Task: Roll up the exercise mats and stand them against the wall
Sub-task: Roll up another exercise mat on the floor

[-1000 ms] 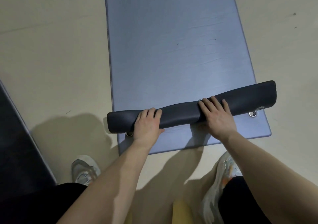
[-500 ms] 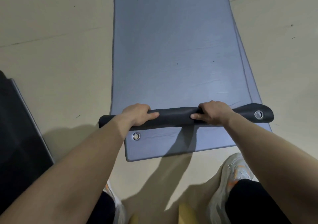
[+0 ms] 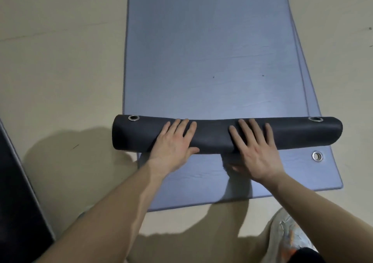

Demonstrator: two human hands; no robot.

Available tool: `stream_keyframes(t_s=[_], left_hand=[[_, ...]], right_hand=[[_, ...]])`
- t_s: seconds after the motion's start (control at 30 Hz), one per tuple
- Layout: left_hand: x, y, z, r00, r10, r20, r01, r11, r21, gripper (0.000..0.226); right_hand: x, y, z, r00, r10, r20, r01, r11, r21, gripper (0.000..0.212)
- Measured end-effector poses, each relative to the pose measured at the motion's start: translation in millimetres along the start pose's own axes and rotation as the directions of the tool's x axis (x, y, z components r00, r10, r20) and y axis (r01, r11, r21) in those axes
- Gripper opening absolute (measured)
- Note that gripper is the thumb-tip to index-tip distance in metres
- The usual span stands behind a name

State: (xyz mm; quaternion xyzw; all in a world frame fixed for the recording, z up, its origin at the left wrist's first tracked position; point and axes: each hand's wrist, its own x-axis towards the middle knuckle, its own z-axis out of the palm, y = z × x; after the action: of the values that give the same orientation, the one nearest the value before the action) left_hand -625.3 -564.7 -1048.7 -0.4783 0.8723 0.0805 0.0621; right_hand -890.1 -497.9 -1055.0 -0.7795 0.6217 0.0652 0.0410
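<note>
Two hands lay flat on the dark roll [image 3: 220,134]: our left hand [image 3: 173,141] and right hand [image 3: 255,149] rested with fingers spread, pressing down and gripping nothing. Half a second before, both had been curled around a thin folded edge; by now the top mat [image 3: 212,50] had turned over into a fuller tube, and its metal eyelets [image 3: 133,118] faced upward. A second blue mat [image 3: 314,182] showed beneath, its near end bare on the floor [image 3: 60,60], with its own eyelet [image 3: 317,156] near the corner. We judged the rolling barely begun, since most of the mat stretched flat ahead of us. No wall was in view. A dark mat edge [image 3: 18,192] lay at the left.
</note>
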Motion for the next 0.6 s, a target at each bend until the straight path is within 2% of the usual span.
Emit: stream_keyframes(t_s=[0.1,0.17,0.23,0.3,0.37,0.43,0.53,0.57,0.6], left_hand=[[9.1,-10.9,-10.3,1.0,-0.025,-0.011,0.024,0.997,-0.074,0.082],[11.2,-17.3,-18.2,0.999,-0.039,-0.009,0.038,0.998,-0.039,0.094],[12.1,-20.9,-24.2,0.997,-0.036,0.065,0.034,0.999,0.04,0.103],[17.8,-23.8,-34.3,0.988,-0.089,0.126,0.091,0.996,-0.008,0.093],[25.6,-28.8,-48.6,0.977,-0.117,0.179,0.137,0.985,-0.103,0.084],[27.4,-33.5,-60.9,0.951,-0.103,0.293,0.148,0.98,-0.136,0.083],[13.7,-38.9,-63.9,0.883,-0.044,0.467,0.141,0.975,-0.173,0.085],[9.8,-39.6,-64.1,0.854,-0.031,0.52,0.157,0.967,-0.2,0.085],[11.3,-42.2,-65.0,0.823,-0.029,0.568,0.196,0.952,-0.235,0.083]], right_hand=[[29.6,17.4,-0.6,0.999,-0.04,-0.018,0.04,0.999,-0.018,0.085],[53.8,29.7,-16.0,0.991,-0.101,0.087,0.101,0.995,0.003,0.085],[71.9,37.2,-36.7,0.956,-0.121,0.269,0.102,0.991,0.084,0.09],[84.6,37.8,-56.1,0.915,-0.112,0.388,0.069,0.99,0.123,0.089],[92.8,33.9,-73.5,0.891,-0.116,0.439,0.043,0.984,0.172,0.081],[93.7,25.5,-87.4,0.855,-0.129,0.503,0.007,0.972,0.236,0.076],[74.1,8.6,-90.5,0.787,-0.114,0.607,-0.067,0.961,0.268,0.081],[60.6,0.5,-85.4,0.815,-0.08,0.573,-0.068,0.97,0.232,0.087],[43.9,-9.3,-77.2,0.877,-0.028,0.479,-0.06,0.984,0.169,0.095]])
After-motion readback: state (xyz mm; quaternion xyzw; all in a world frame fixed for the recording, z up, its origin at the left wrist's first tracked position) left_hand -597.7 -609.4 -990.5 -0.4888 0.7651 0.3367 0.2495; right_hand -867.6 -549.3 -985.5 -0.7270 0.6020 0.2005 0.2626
